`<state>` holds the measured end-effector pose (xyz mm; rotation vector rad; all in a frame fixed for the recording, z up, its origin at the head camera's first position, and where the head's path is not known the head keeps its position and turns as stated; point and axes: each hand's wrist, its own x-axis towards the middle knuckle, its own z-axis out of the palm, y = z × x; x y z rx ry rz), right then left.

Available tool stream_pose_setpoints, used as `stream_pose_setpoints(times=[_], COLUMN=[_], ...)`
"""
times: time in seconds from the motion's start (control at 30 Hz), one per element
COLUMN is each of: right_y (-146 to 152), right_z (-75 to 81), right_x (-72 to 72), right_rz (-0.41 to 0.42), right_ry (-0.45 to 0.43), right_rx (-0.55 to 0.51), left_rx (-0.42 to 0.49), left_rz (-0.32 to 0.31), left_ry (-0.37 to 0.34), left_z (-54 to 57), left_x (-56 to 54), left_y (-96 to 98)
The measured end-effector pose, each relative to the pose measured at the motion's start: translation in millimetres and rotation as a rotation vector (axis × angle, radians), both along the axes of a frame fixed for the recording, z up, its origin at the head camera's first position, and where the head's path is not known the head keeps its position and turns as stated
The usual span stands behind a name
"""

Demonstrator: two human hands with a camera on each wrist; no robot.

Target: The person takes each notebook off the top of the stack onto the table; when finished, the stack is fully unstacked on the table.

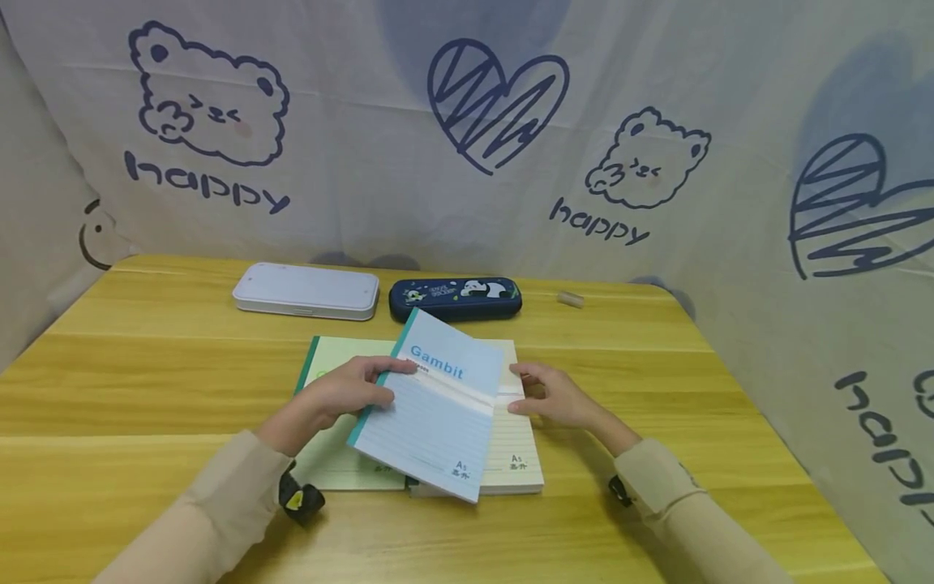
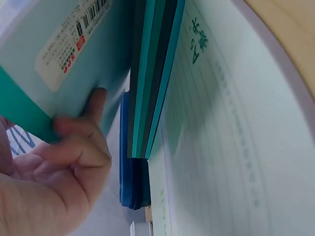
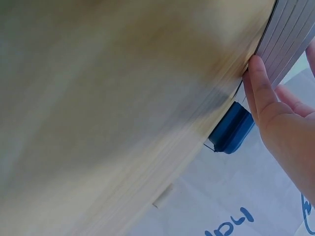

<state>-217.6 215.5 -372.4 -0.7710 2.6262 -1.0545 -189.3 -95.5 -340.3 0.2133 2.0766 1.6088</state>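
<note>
A light-blue notebook (image 1: 430, 430) marked "Gambit", with a teal spine, is tilted over other notebooks. My left hand (image 1: 346, 393) grips it by the spine side, thumb on the cover and fingers underneath. Below it on the right lies a stack of notebooks with a cream cover (image 1: 521, 434) on top. In the left wrist view the stack's green and dark spines (image 2: 152, 88) show. A pale green notebook (image 1: 339, 458) lies to the left, partly hidden. My right hand (image 1: 558, 397) touches the stack's right side, its fingertips along the page edges (image 3: 283, 44) in the right wrist view.
At the back of the wooden table (image 1: 146, 389) lie a white pencil case (image 1: 306, 290), a dark blue pencil case (image 1: 452, 300) with a panda, and a small beige block (image 1: 570, 300). A printed white cloth (image 1: 350, 162) hangs behind the table.
</note>
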Motion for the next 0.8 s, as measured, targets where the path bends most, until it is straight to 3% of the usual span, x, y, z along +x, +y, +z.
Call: stream_pose_setpoints(times=[0.23,0.47,0.8], right_y=[-1.9,0.1,-0.3], right_z=[1.5,-0.6,-0.6], right_x=[1.3,-0.7,-0.2], right_rz=[-0.008,-0.009,-0.006], right_ry=[-0.016,-0.006,-0.021], right_rx=[-0.016,0.000,-0.019], left_rx=[0.055,0.010,0.027], left_rz=[0.027,0.084,0.089], left_ry=[0.029,0.057,0.099], left_z=[-0.4,0.5,4.4], left_x=[2.9,3.9,9.2], left_y=[0.5,-1.5,-9.8])
